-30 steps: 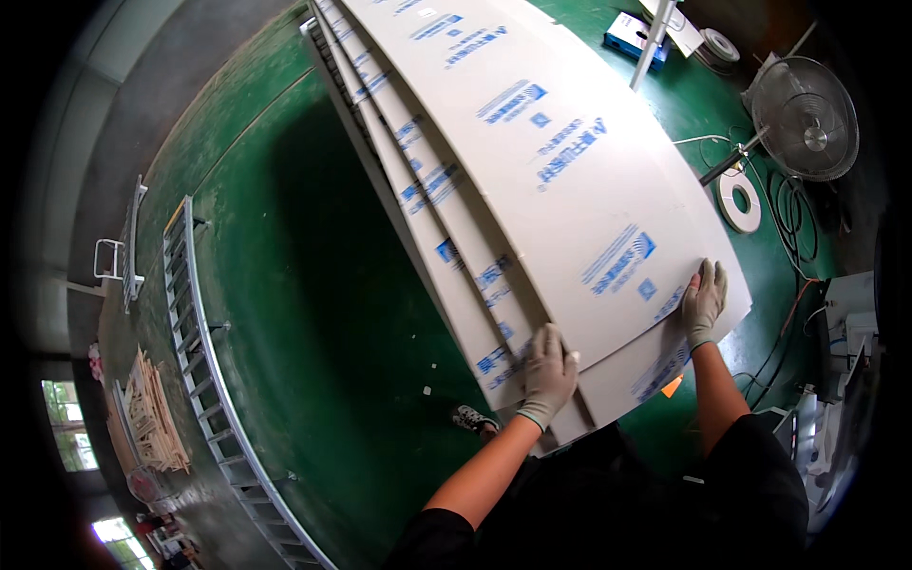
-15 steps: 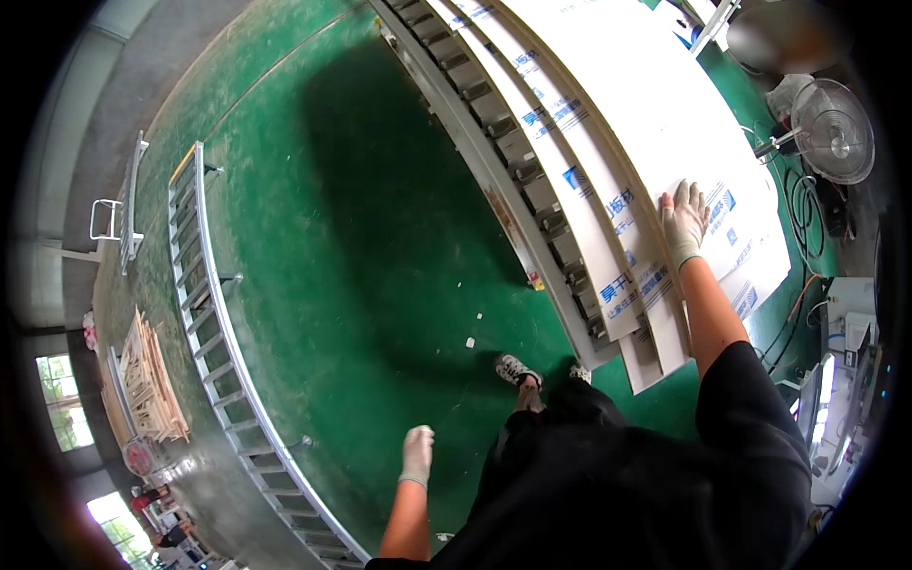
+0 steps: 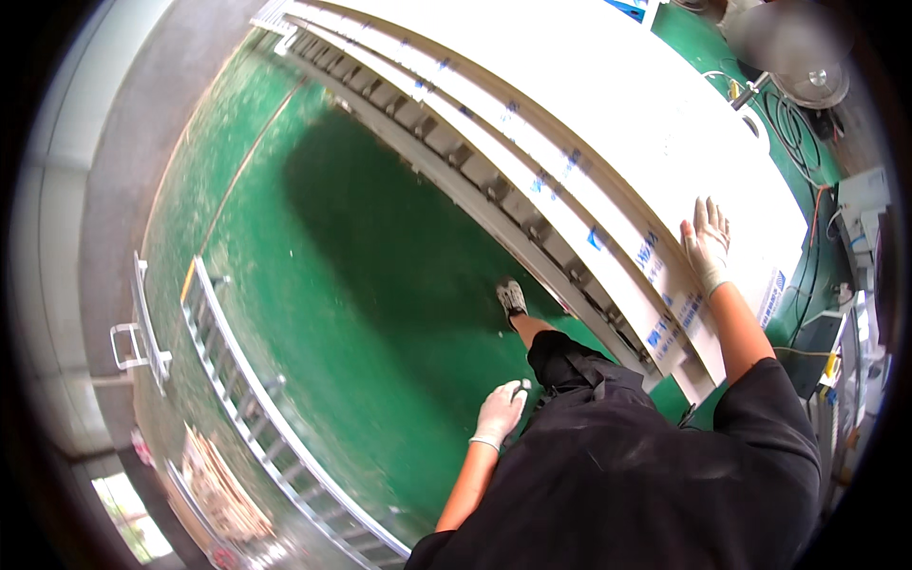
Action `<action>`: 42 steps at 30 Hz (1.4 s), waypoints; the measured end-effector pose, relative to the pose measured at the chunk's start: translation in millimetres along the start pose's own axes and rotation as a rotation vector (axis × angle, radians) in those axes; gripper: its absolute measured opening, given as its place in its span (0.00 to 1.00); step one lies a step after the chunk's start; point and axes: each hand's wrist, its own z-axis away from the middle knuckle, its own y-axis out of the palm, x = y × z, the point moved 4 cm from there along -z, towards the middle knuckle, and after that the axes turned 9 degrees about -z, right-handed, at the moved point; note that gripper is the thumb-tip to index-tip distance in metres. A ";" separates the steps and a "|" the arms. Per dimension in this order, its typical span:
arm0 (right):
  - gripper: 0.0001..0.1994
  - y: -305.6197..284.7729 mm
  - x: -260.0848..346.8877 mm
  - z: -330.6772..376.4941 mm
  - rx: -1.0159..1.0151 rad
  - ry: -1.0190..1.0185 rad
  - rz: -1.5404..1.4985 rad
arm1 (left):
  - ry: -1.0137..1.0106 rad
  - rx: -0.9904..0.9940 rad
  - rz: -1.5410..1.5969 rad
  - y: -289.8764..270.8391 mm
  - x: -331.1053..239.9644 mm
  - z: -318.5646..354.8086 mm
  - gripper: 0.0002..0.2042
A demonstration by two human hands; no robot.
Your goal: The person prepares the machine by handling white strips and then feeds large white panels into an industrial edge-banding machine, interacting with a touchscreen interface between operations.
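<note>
My right hand [image 3: 708, 245], in a pale glove, lies flat with its fingers stretched out on the top white board [image 3: 655, 133]. That board belongs to a stack whose long edges are stepped, with blue print on the lower boards [image 3: 570, 204]. The stack rests on a long roller conveyor [image 3: 446, 152] with a pale metal side rail. Apart from the stack, my gloved left hand [image 3: 501, 414] hangs over the floor by my thigh. Its fingers are curled, and a small dark and white bit shows at the fingertips, too small to name.
A silver roller track [image 3: 271, 427] curves along the left side of the green floor [image 3: 380, 313]. Beyond it lie a pile of wooden strips [image 3: 223, 484] and a white metal frame [image 3: 142, 332]. At the right are a fan [image 3: 812, 81], coiled cables [image 3: 788, 128] and equipment.
I have stepped forward along the stack, and the view has turned. My right hand stays flat on the top board. The left hand has swung in closer to my body.
</note>
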 end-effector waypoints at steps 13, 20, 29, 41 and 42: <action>0.35 -4.6 246.5 -230.4 0.027 0.209 -0.144 | -0.217 -0.364 0.491 -348.8 81.0 -276.1 0.18; 0.34 0.2 311.8 -351.1 -0.035 0.286 -0.131 | 0.412 -0.555 -0.359 -518.4 -107.9 -495.7 0.29; 0.34 13.2 301.6 -364.7 0.031 0.306 0.031 | 0.881 -0.506 -0.747 -609.4 -199.1 -686.5 0.35; 0.38 10.4 303.5 -376.2 0.005 0.327 -0.011 | 0.936 -0.400 -0.784 -617.7 -201.9 -696.9 0.36; 0.38 8.7 302.3 -375.9 0.017 0.346 -0.006 | 0.946 -0.387 -0.773 -619.1 -200.9 -698.1 0.36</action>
